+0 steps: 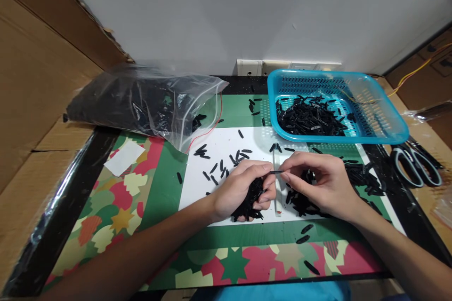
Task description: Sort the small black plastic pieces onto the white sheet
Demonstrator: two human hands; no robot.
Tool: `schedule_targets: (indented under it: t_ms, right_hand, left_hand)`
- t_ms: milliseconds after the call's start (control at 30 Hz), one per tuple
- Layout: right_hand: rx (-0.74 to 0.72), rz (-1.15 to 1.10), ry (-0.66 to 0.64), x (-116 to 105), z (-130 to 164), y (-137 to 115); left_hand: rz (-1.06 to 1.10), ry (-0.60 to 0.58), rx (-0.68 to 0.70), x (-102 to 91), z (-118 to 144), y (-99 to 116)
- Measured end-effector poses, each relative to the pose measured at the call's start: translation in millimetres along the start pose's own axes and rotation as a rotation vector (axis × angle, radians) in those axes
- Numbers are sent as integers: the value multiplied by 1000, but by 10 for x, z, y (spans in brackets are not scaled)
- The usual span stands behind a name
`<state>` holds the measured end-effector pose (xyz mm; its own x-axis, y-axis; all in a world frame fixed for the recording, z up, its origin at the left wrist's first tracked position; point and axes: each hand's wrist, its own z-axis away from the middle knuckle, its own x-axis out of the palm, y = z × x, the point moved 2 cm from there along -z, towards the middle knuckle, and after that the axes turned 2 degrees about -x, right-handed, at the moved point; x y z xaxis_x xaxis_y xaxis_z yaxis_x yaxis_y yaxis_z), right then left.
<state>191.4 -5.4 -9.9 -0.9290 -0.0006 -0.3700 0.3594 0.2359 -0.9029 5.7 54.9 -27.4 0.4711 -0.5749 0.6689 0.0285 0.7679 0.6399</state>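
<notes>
My left hand is closed around a handful of small black slender pieces, some sticking out below its palm. Between my left thumb and the fingertips of my right hand lies one small black piece, pinched by the right thumb and index finger. Below both hands is a white sheet strewn with similar loose pieces. A narrow pale strip runs between the hands. Under and beside my right hand lie more black pieces, partly hidden by it.
A blue plastic basket holding many black pieces stands at the back right. At the back left lies a clear zip bag full of dark contents. Scissors rest at the right edge. Cardboard borders the left; a wall stands behind.
</notes>
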Motion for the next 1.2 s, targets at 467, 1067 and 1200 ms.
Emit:
schedule_targets:
  t_ms: [467, 1067, 1200]
  right_hand:
    - [-49, 26, 23, -5, -2, -10]
    - [-12, 25, 16, -2, 10, 9]
    - [-1, 41, 4, -9, 11, 2]
  left_hand:
    - [1, -7, 18, -5, 10, 8]
    - [-5, -3, 14, -1, 5, 1]
    - [1, -22, 19, 4, 2, -2]
